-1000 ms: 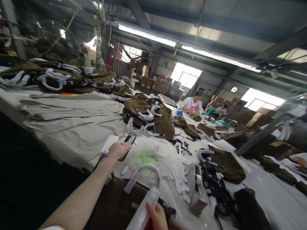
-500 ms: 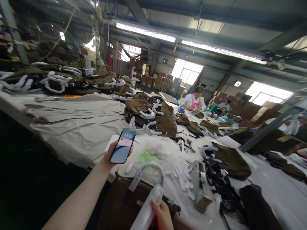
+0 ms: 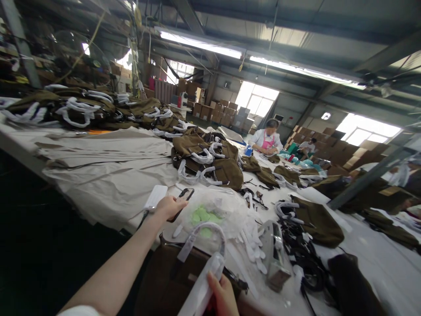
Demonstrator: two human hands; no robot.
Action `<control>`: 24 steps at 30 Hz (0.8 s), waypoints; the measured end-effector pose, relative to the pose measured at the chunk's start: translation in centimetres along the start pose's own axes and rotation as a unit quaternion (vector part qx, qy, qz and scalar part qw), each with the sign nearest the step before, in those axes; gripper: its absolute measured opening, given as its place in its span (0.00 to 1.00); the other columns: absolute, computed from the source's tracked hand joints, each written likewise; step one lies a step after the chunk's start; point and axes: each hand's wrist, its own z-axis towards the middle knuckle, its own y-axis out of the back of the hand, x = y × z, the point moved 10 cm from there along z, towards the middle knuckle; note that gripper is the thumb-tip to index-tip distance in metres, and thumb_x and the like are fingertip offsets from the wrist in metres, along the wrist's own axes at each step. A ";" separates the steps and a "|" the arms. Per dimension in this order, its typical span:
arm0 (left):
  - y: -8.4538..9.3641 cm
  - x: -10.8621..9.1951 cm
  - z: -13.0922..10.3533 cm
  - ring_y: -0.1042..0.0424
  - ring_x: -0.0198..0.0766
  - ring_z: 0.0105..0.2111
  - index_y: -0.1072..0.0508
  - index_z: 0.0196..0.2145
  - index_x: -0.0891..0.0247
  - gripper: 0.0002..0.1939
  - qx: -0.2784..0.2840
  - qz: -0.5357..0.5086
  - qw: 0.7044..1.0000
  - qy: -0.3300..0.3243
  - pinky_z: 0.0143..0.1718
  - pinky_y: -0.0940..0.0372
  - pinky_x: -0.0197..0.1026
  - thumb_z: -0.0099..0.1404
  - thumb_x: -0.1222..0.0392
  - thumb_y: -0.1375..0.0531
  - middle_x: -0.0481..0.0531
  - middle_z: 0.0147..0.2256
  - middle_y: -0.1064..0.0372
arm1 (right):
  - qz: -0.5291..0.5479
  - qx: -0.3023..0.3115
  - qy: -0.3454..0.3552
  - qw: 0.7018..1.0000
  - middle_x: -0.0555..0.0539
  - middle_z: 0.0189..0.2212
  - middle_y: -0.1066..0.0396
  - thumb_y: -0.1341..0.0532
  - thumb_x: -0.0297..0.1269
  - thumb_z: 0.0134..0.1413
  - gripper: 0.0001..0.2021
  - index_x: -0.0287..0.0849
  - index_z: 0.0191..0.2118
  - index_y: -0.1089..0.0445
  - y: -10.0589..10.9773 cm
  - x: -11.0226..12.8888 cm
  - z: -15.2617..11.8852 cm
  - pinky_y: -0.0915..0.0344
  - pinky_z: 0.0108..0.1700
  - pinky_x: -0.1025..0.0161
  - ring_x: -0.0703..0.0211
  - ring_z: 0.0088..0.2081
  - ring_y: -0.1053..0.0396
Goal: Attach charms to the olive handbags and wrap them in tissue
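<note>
My left hand [image 3: 168, 207] is closed around a dark smartphone [image 3: 183, 202], tilted low over the table's near edge. Just behind the wrist lies a white rectangular object [image 3: 155, 197] with a cable at its lower end. At the bottom of the view, my right hand [image 3: 224, 293] grips the wrapped handle [image 3: 209, 276] of a dark brown bag [image 3: 164, 272]. White wrapping covers that handle and the other arched handle of the bag. Beyond the bag sits a clear plastic bag [image 3: 226, 204] with light green pieces [image 3: 204, 216] inside.
A tape dispenser [image 3: 275, 256] stands right of several white strips [image 3: 251, 245]. Black straps [image 3: 304, 259] and brown bags [image 3: 317, 221] lie farther right. Stacked bags [image 3: 210, 160] and grey cloth [image 3: 108, 162] cover the table beyond. A co-worker [image 3: 267, 139] sits across the table.
My left hand has lowered and turned the phone, so its lit screen no longer faces me. The white rectangular object is now uncovered. My right hand keeps its hold on the handle.
</note>
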 end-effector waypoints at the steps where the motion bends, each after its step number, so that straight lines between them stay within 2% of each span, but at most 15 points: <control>1: 0.0 -0.2 0.1 0.29 0.65 0.48 0.26 0.32 0.67 0.26 -0.026 0.043 0.999 0.001 0.43 0.33 0.52 0.43 0.42 0.34 0.71 0.39 0.25 | -0.004 0.001 0.000 1.000 0.54 0.13 0.39 0.30 0.64 0.34 0.30 0.37 0.27 0.31 0.0 -0.1 0.0 0.51 0.13 0.72 0.71 0.12 0.47; 3: -0.3 -0.8 0.3 0.32 0.68 0.51 0.26 0.35 0.69 0.28 -0.061 0.112 0.992 -0.006 0.47 0.35 0.53 0.39 0.46 0.32 0.77 0.45 0.28 | -0.008 0.004 0.002 1.000 0.54 0.14 0.40 0.31 0.63 0.35 0.30 0.37 0.28 0.31 0.1 -0.2 0.1 0.51 0.13 0.72 0.71 0.12 0.48; 5: -0.8 -1.3 0.5 0.31 0.67 0.50 0.25 0.37 0.72 0.29 -0.072 0.161 0.984 -0.015 0.48 0.36 0.53 0.40 0.48 0.31 0.79 0.46 0.30 | -0.006 0.006 0.004 1.000 0.54 0.15 0.39 0.31 0.62 0.38 0.29 0.36 0.30 0.30 0.2 -0.1 0.1 0.50 0.14 0.71 0.70 0.13 0.47; 9: -1.4 -1.9 0.7 0.30 0.67 0.48 0.25 0.38 0.76 0.28 -0.054 0.232 0.971 -0.030 0.47 0.35 0.53 0.43 0.53 0.32 0.80 0.44 0.30 | -0.010 0.009 -0.001 1.000 0.52 0.17 0.36 0.31 0.59 0.39 0.27 0.36 0.31 0.29 0.1 0.7 -0.3 0.48 0.15 0.71 0.69 0.15 0.44; 11: -1.4 -2.6 0.2 0.30 0.66 0.49 0.26 0.40 0.77 0.25 -0.039 0.258 0.964 -0.050 0.47 0.36 0.54 0.48 0.54 0.34 0.80 0.45 0.30 | -0.015 0.006 -0.008 1.000 0.52 0.17 0.35 0.30 0.58 0.38 0.27 0.36 0.31 0.30 0.1 1.2 -0.6 0.46 0.16 0.70 0.68 0.16 0.43; 14: -0.7 -5.3 -2.9 0.37 0.61 0.56 0.31 0.51 0.76 0.27 -0.063 0.270 0.951 -0.138 0.56 0.42 0.54 0.60 0.52 0.42 0.75 0.52 0.34 | -0.021 0.004 -0.019 1.000 0.52 0.17 0.34 0.30 0.57 0.37 0.26 0.37 0.30 0.31 0.1 1.7 -0.8 0.45 0.16 0.69 0.67 0.15 0.42; 16: -0.2 -7.8 -6.9 0.38 0.54 0.58 0.34 0.54 0.71 0.25 -0.091 0.222 0.941 -0.238 0.59 0.44 0.51 0.65 0.52 0.47 0.68 0.54 0.35 | -0.027 0.001 -0.034 0.999 0.52 0.16 0.34 0.30 0.57 0.36 0.25 0.38 0.29 0.32 0.3 1.6 -0.9 0.45 0.17 0.69 0.67 0.15 0.41; 17: -0.4 -8.7 -9.1 0.36 0.52 0.56 0.33 0.52 0.69 0.22 -0.081 0.184 0.937 -0.287 0.58 0.43 0.49 0.66 0.52 0.48 0.66 0.52 0.32 | -0.026 0.001 -0.040 0.999 0.52 0.15 0.34 0.30 0.57 0.36 0.25 0.38 0.29 0.32 0.4 1.6 -0.9 0.45 0.17 0.69 0.67 0.15 0.41; 19: -2.5 -8.9 -13.1 0.29 0.49 0.48 0.29 0.47 0.65 0.18 0.027 0.132 0.936 -0.325 0.52 0.37 0.47 0.68 0.51 0.49 0.61 0.46 0.27 | -0.020 0.005 -0.045 0.999 0.53 0.15 0.34 0.30 0.57 0.37 0.25 0.38 0.29 0.31 0.4 1.6 -1.0 0.45 0.17 0.69 0.67 0.15 0.41; 20: -4.1 -8.1 -14.9 0.27 0.48 0.44 0.29 0.46 0.64 0.19 0.104 0.118 0.937 -0.312 0.49 0.35 0.46 0.68 0.50 0.50 0.59 0.43 0.26 | -0.016 0.006 -0.046 0.999 0.53 0.15 0.34 0.30 0.57 0.37 0.24 0.38 0.29 0.31 0.3 1.6 -1.0 0.45 0.17 0.69 0.67 0.15 0.41; 22: -7.3 -5.4 -18.0 0.25 0.48 0.42 0.30 0.49 0.64 0.23 0.262 0.110 0.926 -0.247 0.45 0.33 0.46 0.67 0.45 0.50 0.59 0.42 0.24 | -0.013 0.006 -0.046 0.999 0.53 0.15 0.34 0.31 0.56 0.38 0.24 0.38 0.29 0.32 0.2 1.6 -1.0 0.45 0.17 0.69 0.67 0.15 0.41; 24: -9.6 -2.5 -20.8 0.26 0.51 0.45 0.33 0.55 0.65 0.30 0.378 0.104 0.901 -0.184 0.46 0.34 0.47 0.64 0.41 0.47 0.61 0.46 0.25 | -0.017 -0.005 -0.040 0.999 0.53 0.15 0.34 0.31 0.55 0.39 0.23 0.38 0.29 0.32 0.2 1.8 -1.0 0.45 0.18 0.70 0.67 0.15 0.41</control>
